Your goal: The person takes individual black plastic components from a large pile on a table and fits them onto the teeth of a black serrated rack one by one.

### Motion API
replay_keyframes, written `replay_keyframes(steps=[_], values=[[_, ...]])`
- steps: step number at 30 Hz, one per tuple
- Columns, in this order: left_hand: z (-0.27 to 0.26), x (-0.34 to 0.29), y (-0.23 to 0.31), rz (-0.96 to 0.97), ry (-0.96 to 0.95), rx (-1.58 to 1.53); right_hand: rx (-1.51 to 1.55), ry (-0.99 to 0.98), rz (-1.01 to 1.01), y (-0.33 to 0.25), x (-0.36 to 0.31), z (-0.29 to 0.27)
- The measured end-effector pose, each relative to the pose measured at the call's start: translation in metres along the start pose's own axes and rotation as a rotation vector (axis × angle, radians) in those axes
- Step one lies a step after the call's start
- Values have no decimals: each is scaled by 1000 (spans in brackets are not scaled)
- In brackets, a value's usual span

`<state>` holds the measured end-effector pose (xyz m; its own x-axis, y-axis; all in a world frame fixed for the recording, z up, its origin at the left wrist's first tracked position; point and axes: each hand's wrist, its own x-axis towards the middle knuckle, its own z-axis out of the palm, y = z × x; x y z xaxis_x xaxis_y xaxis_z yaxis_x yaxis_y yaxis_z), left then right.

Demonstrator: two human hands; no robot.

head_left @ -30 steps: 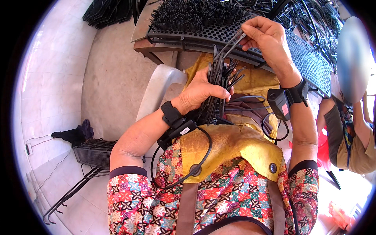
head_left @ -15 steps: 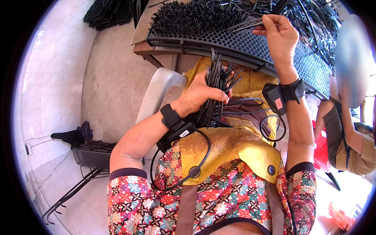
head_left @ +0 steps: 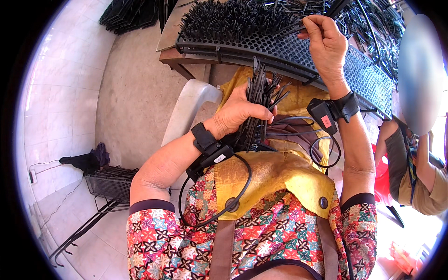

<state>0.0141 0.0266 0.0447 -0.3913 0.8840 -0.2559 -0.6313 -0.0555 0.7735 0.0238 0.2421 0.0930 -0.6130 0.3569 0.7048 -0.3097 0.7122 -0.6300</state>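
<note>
My left hand (head_left: 240, 112) is closed around a bundle of thin black strips (head_left: 257, 95), held upright in front of the yellow apron (head_left: 261, 177). Higher up and to the right, my right hand (head_left: 329, 49) pinches a slim black strip (head_left: 290, 30) between thumb and fingers. This strip points left, over a black perforated rack (head_left: 280, 50). Many similar black strips (head_left: 219, 22) stand densely packed in the rack's left part. Whether the pinched strip's far end touches the rack I cannot tell. A black device is strapped to each wrist.
The rack lies along the table edge (head_left: 169, 57). Loose black strips (head_left: 389, 21) are heaped at the far right. A white plastic chair (head_left: 184, 107) is beside my left arm; a mesh basket (head_left: 109, 186) on a stand is farther left. Another person (head_left: 420, 182) sits at the right.
My right hand has shifted left with the pinched strip, closer to the packed strips. My left hand and its bundle stay almost in place.
</note>
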Motion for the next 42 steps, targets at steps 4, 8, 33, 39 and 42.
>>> replay_keyframes(steps=[4,8,33,39,42], values=[[-1,1,-1,-4,-2,-13,-38,-18,7,0,0,1],[-1,0,-2,-1,-9,-12,-77,-91,25,6,0,0],[1,-1,-1,-1,-4,-9,-193,-193,-175,-11,12,11],[1,0,-2,0,-12,13,-404,-440,-157,-2,31,25],[1,0,-1,-11,-8,21,-380,-460,-217,-5,33,25]])
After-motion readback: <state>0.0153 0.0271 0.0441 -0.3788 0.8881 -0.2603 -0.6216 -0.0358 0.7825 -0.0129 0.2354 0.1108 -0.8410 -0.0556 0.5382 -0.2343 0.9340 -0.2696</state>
